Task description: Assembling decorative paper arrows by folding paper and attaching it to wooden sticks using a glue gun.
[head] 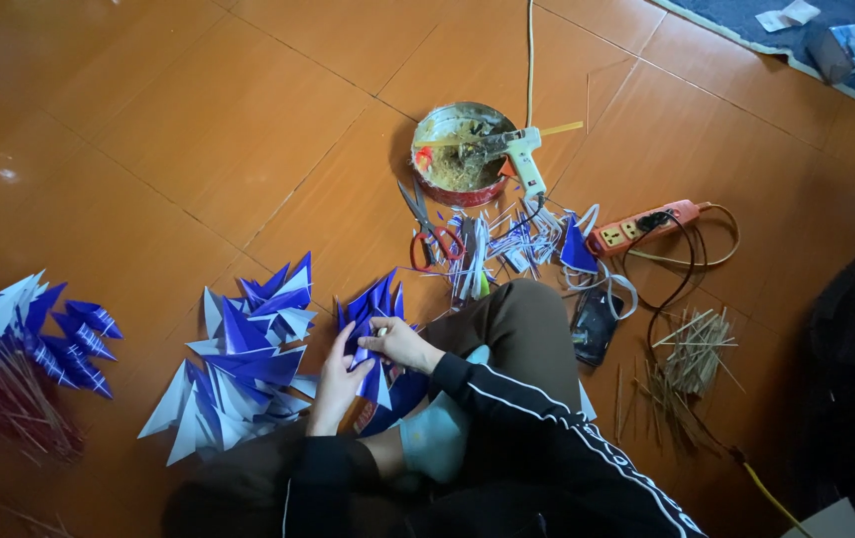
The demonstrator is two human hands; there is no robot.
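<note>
Both hands pinching blue paper cone (372,344) over lap, above floor (198,130): left hand (336,384) closing on lower edge, right hand (402,344) gripping top; paper looking light, thin, crease-prone, so holding by folded edges; cone pile (243,369) lying beside

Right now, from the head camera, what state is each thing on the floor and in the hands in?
Left hand: gripping a folded blue and white paper piece.
Right hand: pinching the same piece.
White glue gun: lying across the round metal tin, cord attached.
Red-handled scissors: lying flat, blades shut.
Orange power strip: a black plug in it.
Pile of blue and white paper cones: loose heap.
Thin wooden sticks: scattered.
</note>
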